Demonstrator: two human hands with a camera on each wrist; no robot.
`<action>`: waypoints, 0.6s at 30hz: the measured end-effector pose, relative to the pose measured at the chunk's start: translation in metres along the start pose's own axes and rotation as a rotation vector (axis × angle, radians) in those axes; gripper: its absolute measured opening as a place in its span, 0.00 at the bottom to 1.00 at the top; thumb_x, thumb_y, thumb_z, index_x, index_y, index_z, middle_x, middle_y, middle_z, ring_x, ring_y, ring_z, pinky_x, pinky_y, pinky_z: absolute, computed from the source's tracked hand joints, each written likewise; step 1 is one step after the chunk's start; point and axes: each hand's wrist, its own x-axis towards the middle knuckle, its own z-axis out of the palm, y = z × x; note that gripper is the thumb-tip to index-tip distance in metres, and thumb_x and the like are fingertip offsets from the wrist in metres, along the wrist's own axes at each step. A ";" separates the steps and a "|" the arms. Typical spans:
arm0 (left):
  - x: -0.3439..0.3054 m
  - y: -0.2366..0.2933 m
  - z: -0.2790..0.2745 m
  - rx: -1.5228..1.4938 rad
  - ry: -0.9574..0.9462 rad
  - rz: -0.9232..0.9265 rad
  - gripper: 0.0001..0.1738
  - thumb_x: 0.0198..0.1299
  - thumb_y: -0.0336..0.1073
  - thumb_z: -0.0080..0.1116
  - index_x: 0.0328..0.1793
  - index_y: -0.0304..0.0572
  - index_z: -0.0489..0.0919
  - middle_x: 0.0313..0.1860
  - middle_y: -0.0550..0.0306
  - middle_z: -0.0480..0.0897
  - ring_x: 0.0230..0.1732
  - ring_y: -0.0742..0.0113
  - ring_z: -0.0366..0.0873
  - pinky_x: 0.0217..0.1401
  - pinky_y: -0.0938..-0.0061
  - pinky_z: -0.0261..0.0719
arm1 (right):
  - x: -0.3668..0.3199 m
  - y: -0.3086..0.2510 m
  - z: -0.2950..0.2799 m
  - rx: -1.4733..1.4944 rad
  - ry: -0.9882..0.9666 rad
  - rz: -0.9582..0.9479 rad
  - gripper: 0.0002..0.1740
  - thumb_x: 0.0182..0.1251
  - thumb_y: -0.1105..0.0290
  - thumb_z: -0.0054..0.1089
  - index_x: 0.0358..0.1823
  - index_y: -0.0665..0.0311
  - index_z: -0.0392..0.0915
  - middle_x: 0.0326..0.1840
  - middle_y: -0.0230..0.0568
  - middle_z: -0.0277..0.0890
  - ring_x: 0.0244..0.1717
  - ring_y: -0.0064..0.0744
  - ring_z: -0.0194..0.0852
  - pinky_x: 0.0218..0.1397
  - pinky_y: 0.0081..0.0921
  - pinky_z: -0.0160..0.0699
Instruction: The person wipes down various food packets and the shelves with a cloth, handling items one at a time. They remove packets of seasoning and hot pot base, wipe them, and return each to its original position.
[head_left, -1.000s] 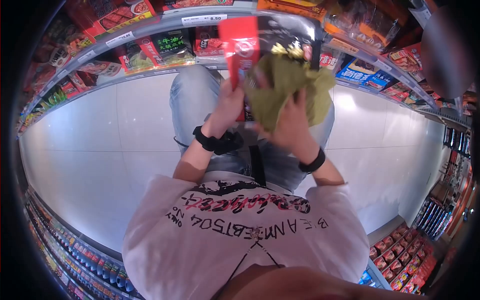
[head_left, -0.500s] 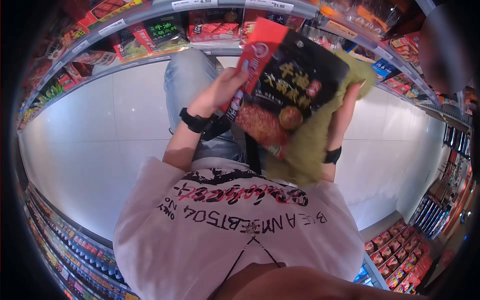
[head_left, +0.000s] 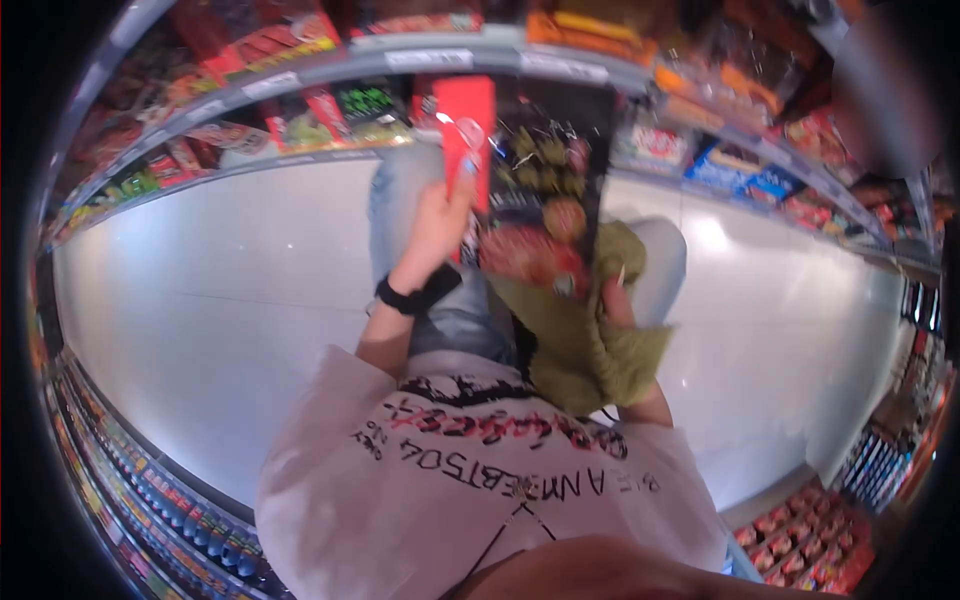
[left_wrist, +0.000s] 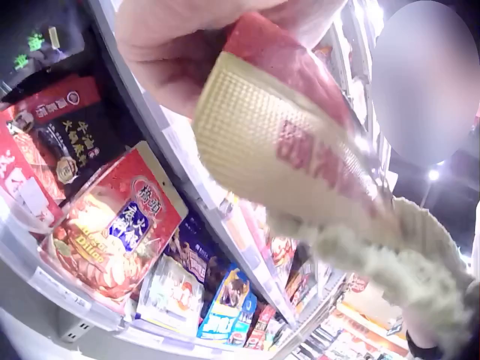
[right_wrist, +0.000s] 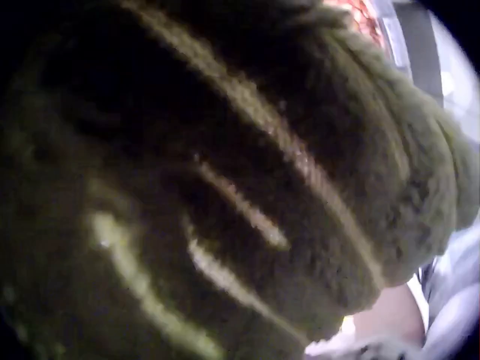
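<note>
A red-and-black hot pot seasoning packet [head_left: 550, 150] is held up over the person's knees in the head view, its printed front facing the camera. The left hand [head_left: 436, 232] grips its red left edge. In the left wrist view that hand [left_wrist: 169, 49] is at the top, on the packet [left_wrist: 274, 139], whose gold-coloured side shows. A fuzzy olive-green cloth [head_left: 630, 365] lies bunched at the packet's lower right. The right hand [head_left: 618, 303] holds the cloth, thumb on top and other fingers hidden. Folds of the cloth [right_wrist: 427, 150] fill most of the right wrist view.
A curved shelf [head_left: 330, 155] of packaged foods with price tags runs just beyond the knees. A red hot pot base bag [left_wrist: 120, 225] stands on it. Blue packets [head_left: 735, 170] stand further right. More shelves [head_left: 170, 500] are behind on both sides, with pale floor tiles [head_left: 200, 300] around.
The cloth has moved from across the packet's front to its right side, then down to its lower right corner. The packet has tilted and come back upright. The left hand keeps its grip.
</note>
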 end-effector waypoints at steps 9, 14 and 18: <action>0.060 0.037 -0.066 -0.185 -0.022 0.256 0.16 0.60 0.40 0.45 0.29 0.33 0.73 0.21 0.66 0.69 0.24 0.81 0.62 0.24 0.80 0.62 | 0.137 -0.053 0.041 -0.486 0.118 -0.239 0.18 0.52 0.74 0.58 0.46 0.65 0.67 0.40 0.32 0.70 0.38 0.21 0.68 0.39 0.18 0.68; 0.078 0.064 -0.085 -0.171 0.488 0.588 0.13 0.61 0.37 0.43 0.46 0.36 0.69 0.37 0.58 0.76 0.39 0.76 0.72 0.41 0.83 0.68 | 0.208 -0.047 0.062 -0.655 0.183 -0.652 0.12 0.52 0.68 0.61 0.35 0.66 0.71 0.32 0.28 0.72 0.32 0.16 0.67 0.37 0.15 0.66; 0.064 0.045 -0.084 -0.506 0.229 0.209 0.17 0.61 0.37 0.41 0.55 0.39 0.64 0.42 0.56 0.76 0.43 0.70 0.74 0.43 0.80 0.69 | 0.212 -0.025 0.064 -0.621 0.270 -0.776 0.13 0.52 0.64 0.61 0.24 0.66 0.72 0.21 0.25 0.69 0.23 0.15 0.64 0.29 0.16 0.63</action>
